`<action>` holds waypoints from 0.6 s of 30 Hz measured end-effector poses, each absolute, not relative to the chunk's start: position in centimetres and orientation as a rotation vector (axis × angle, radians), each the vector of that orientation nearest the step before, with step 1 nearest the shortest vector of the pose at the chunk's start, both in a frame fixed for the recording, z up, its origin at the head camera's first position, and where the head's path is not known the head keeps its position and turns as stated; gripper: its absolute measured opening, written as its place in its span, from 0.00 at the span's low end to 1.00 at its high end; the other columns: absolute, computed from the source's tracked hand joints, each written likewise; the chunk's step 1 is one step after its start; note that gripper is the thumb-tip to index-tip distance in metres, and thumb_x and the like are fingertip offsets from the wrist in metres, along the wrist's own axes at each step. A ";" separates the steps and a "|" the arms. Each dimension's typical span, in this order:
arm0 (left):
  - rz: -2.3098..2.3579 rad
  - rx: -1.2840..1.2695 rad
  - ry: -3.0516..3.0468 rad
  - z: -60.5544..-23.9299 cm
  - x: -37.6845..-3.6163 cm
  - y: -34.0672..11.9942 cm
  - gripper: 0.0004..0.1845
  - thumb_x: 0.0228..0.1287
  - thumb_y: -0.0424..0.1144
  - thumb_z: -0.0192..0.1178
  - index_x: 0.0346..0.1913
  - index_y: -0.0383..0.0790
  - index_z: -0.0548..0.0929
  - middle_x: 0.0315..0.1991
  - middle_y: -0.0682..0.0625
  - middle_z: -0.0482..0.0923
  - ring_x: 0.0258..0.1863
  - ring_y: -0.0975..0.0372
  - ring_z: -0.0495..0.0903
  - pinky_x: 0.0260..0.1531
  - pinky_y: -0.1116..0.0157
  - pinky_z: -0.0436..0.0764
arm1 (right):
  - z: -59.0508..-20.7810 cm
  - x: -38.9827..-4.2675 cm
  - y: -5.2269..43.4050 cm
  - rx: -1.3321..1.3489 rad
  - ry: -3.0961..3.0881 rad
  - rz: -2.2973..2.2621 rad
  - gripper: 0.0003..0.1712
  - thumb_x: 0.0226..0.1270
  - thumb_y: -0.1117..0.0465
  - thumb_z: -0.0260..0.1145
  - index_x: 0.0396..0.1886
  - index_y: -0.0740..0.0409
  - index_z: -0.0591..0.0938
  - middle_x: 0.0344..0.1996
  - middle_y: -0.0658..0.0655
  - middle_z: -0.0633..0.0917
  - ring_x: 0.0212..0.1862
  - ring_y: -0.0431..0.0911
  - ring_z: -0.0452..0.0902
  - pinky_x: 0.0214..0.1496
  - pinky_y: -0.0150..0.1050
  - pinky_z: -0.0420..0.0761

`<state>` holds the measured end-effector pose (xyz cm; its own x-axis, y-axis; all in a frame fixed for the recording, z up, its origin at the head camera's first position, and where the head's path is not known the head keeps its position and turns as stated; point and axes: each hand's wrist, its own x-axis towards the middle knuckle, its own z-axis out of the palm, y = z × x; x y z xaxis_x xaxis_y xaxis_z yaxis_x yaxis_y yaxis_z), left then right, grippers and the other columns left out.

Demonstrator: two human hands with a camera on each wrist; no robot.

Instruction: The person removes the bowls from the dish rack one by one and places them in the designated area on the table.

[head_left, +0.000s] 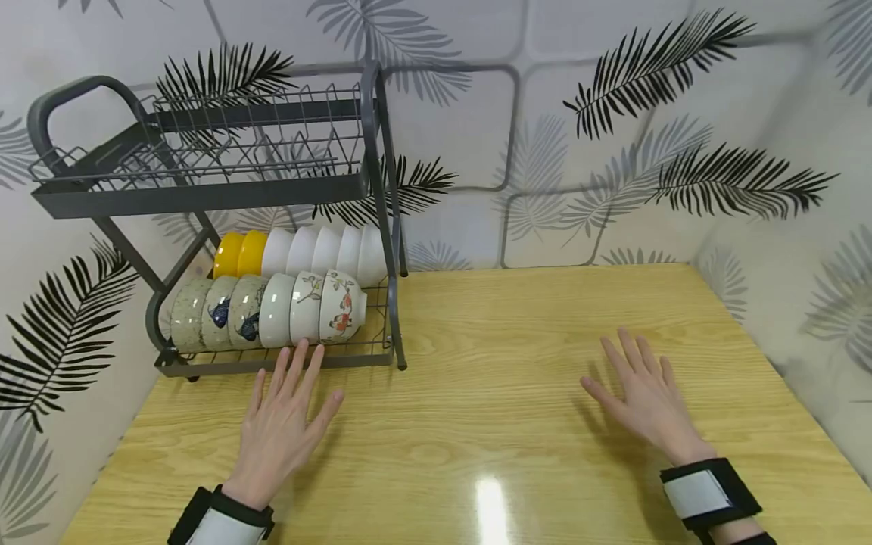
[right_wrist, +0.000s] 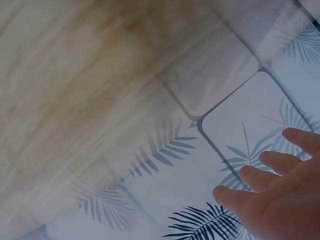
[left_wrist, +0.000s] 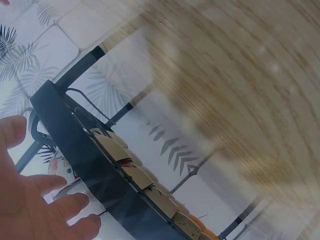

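Observation:
My left hand [head_left: 282, 420] lies flat on the wooden table [head_left: 477, 424], fingers spread, its fingertips close to the front rail of a dark two-tier dish rack [head_left: 204, 189]. My right hand [head_left: 643, 393] rests flat and spread on the table to the right. Neither hand holds anything. The rack's lower tier carries a front row of patterned bowls [head_left: 272, 310] standing on edge and a back row of two yellow bowls [head_left: 238, 253] and several white bowls [head_left: 327, 250]. The left wrist view shows my left hand [left_wrist: 35, 200] beside the rack [left_wrist: 85, 160]. The right wrist view shows my right hand [right_wrist: 280, 205].
The rack's upper wire tier [head_left: 225, 144] holds nothing. Walls with leaf-pattern paper [head_left: 613, 129] close in the table at the back and both sides. A glare spot [head_left: 490, 507] shines on the tabletop near me.

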<state>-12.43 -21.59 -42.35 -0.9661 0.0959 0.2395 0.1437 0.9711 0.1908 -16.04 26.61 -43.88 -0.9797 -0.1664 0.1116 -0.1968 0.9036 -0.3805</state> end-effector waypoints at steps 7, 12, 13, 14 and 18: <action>-0.367 -0.235 -2.721 -42.1 -12.9 -21.4 0.40 0.74 0.58 0.52 0.79 0.39 0.56 0.79 0.39 0.56 0.79 0.45 0.56 0.77 0.43 0.54 | -43.6 -16.3 26.1 0.289 -2.981 0.627 0.49 0.74 0.35 0.55 0.79 0.63 0.56 0.80 0.73 0.49 0.80 0.71 0.38 0.73 0.78 0.43; -0.677 -0.241 -2.667 -41.4 -13.4 -21.0 0.40 0.75 0.54 0.55 0.79 0.38 0.54 0.78 0.35 0.56 0.76 0.40 0.59 0.73 0.38 0.62 | -43.4 -16.4 25.5 0.305 -2.978 0.688 0.48 0.74 0.36 0.55 0.80 0.63 0.55 0.80 0.72 0.48 0.80 0.71 0.37 0.73 0.78 0.42; -0.755 -0.231 -2.656 -41.2 -13.6 -20.9 0.40 0.75 0.54 0.55 0.80 0.38 0.54 0.78 0.35 0.56 0.76 0.40 0.60 0.72 0.37 0.63 | -43.4 -16.5 25.4 0.306 -2.979 0.697 0.48 0.74 0.36 0.55 0.80 0.63 0.55 0.80 0.72 0.48 0.80 0.71 0.37 0.73 0.78 0.43; -0.828 -0.224 -2.639 -41.0 -13.7 -20.8 0.39 0.75 0.53 0.55 0.79 0.39 0.54 0.78 0.35 0.57 0.75 0.40 0.61 0.70 0.37 0.65 | -43.4 -16.5 25.2 0.306 -2.979 0.705 0.48 0.74 0.36 0.56 0.80 0.63 0.55 0.80 0.72 0.47 0.80 0.71 0.37 0.73 0.78 0.43; -1.080 -0.212 -2.542 -40.3 -14.7 -20.6 0.37 0.74 0.47 0.59 0.78 0.36 0.58 0.74 0.35 0.64 0.71 0.43 0.68 0.61 0.44 0.78 | -43.3 -16.8 24.7 0.306 -2.961 0.717 0.48 0.74 0.37 0.56 0.80 0.62 0.56 0.80 0.72 0.49 0.80 0.70 0.38 0.73 0.78 0.45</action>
<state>-14.69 -20.64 -40.26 -0.9203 -0.0063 0.3911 0.2772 0.6951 0.6633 -16.75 24.73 -43.33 -0.9769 -0.1746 0.1235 -0.2117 0.8706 -0.4440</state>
